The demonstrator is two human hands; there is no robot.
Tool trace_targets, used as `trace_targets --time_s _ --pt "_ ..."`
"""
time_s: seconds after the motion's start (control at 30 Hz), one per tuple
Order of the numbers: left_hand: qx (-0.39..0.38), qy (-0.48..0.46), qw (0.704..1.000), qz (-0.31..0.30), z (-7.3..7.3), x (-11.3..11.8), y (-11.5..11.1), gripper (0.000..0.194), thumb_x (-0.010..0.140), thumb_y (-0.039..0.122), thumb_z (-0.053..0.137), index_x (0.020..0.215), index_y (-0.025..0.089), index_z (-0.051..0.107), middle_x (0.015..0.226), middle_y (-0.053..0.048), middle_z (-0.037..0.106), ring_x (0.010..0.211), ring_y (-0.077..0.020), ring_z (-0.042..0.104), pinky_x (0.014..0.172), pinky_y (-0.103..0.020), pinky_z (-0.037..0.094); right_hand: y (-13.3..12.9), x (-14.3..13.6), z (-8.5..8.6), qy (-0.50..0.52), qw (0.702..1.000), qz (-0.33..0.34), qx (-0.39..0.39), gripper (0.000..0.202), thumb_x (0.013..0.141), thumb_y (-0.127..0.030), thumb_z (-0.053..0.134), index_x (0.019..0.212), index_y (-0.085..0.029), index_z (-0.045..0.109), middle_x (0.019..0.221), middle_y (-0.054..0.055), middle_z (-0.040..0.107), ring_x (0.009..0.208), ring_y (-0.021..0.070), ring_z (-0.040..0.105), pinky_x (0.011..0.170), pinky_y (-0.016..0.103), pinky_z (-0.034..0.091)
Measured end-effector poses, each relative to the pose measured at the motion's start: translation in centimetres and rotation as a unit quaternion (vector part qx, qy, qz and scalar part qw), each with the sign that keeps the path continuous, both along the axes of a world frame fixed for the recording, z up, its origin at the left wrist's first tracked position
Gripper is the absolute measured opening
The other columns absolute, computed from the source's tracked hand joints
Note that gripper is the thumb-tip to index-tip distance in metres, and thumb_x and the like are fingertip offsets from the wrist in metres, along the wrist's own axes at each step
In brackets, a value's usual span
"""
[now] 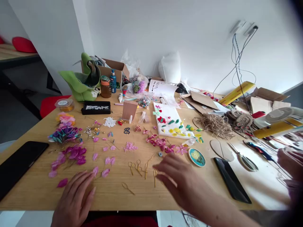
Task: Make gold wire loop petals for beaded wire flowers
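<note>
My left hand (75, 198) lies flat at the table's front edge, fingers stretched out, beside loose pink petals (105, 172). Its fingertips come close to one petal (95, 171); nothing is held. Just above the table, my right hand (177, 176) hovers with thumb and fingers apart, slightly blurred. Under its fingertips is a thin gold wire loop (155, 179), apparently not gripped. More twisted gold wire loops (139, 165) lie to the left, and a single one (127, 188) sits nearer the front. A small grey ring-shaped piece (160, 154) rests beyond the right hand.
Magenta flowers (75, 154), dark red flowers (162, 144) and a white foam board (169, 119) lie farther back. A black phone (21, 164) is at left. Scissors (243, 159), a glue gun (259, 149) and another person's hand (291, 162) are at right.
</note>
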State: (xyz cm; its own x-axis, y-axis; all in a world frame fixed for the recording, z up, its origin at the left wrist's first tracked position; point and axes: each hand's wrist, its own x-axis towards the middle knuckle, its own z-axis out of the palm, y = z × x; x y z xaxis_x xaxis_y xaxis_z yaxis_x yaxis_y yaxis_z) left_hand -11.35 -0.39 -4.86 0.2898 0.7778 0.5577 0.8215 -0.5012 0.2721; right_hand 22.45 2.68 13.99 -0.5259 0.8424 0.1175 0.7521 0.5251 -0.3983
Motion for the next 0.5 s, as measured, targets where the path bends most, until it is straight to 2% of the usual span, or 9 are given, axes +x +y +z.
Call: trace_targets --time_s 0.07,0.13,0.23,0.3,0.4,0.5 --pt "0.005 -0.012 1.0 -0.01 0.9 0.2 -0.1 0.043 0.092 0.021 0.053 0.135 0.022 0.049 0.121 -0.011 0.063 0.116 -0.0289 0.058 0.102 -0.047 0.046 -3.6 -1.4 -3.1 0.034 0.998 -0.022 -0.04 0.021 0.098 -0.02 0.047 0.106 -0.024 0.066 0.09 0.006 0.067 0.085 0.0202 0.061 0.071 0.032 0.053" --pt "0.014 -0.013 0.999 -0.03 1.7 0.5 -0.5 0.043 0.09 0.016 0.054 0.132 0.023 0.052 0.121 -0.009 0.065 0.118 -0.029 0.057 0.104 -0.048 0.045 -6.0 -2.7 -6.7 0.066 0.996 -0.055 -0.031 0.024 0.096 -0.014 0.047 0.111 -0.022 0.065 0.092 0.006 0.067 0.085 0.021 0.06 0.073 0.033 0.054" --pt "0.019 0.003 0.996 -0.086 2.5 1.4 -1.6 0.045 0.088 0.01 0.055 0.131 0.022 0.055 0.121 -0.007 0.067 0.121 -0.0269 0.056 0.105 -0.043 0.045 -8.2 -4.8 -11.9 0.103 0.988 -0.113 0.004 0.037 0.092 -0.007 0.047 0.122 -0.024 0.058 0.104 0.008 0.064 0.093 0.0217 0.059 0.078 0.034 0.055" --pt "0.021 0.024 0.99 -0.135 2.8 2.5 -2.3 0.044 0.087 0.009 0.054 0.131 0.017 0.056 0.124 -0.008 0.067 0.121 -0.0246 0.055 0.103 -0.035 0.046 -9.0 -6.3 -14.8 0.101 0.981 -0.165 0.031 0.043 0.09 -0.003 0.045 0.127 -0.024 0.054 0.11 0.009 0.062 0.099 0.023 0.058 0.082 0.035 0.054" --pt "0.04 0.064 0.983 -0.167 3.0 4.5 -2.8 0.039 0.09 0.015 0.051 0.129 0.016 0.058 0.124 -0.007 0.067 0.119 -0.0209 0.057 0.102 -0.028 0.046 -9.5 -8.0 -17.6 0.067 0.973 -0.209 0.075 0.05 0.086 -0.001 0.045 0.13 -0.023 0.052 0.11 0.01 0.062 0.097 0.0252 0.059 0.082 0.039 0.054" --pt "0.075 0.123 0.98 -0.134 2.7 6.2 -2.7 0.036 0.095 0.027 0.047 0.128 0.02 0.06 0.125 -0.004 0.067 0.116 -0.0192 0.059 0.099 -0.026 0.047 -9.4 -8.9 -18.9 0.033 0.968 -0.215 0.124 0.048 0.082 0.0 0.046 0.125 -0.02 0.056 0.102 0.011 0.065 0.087 0.0261 0.06 0.076 0.04 0.055"
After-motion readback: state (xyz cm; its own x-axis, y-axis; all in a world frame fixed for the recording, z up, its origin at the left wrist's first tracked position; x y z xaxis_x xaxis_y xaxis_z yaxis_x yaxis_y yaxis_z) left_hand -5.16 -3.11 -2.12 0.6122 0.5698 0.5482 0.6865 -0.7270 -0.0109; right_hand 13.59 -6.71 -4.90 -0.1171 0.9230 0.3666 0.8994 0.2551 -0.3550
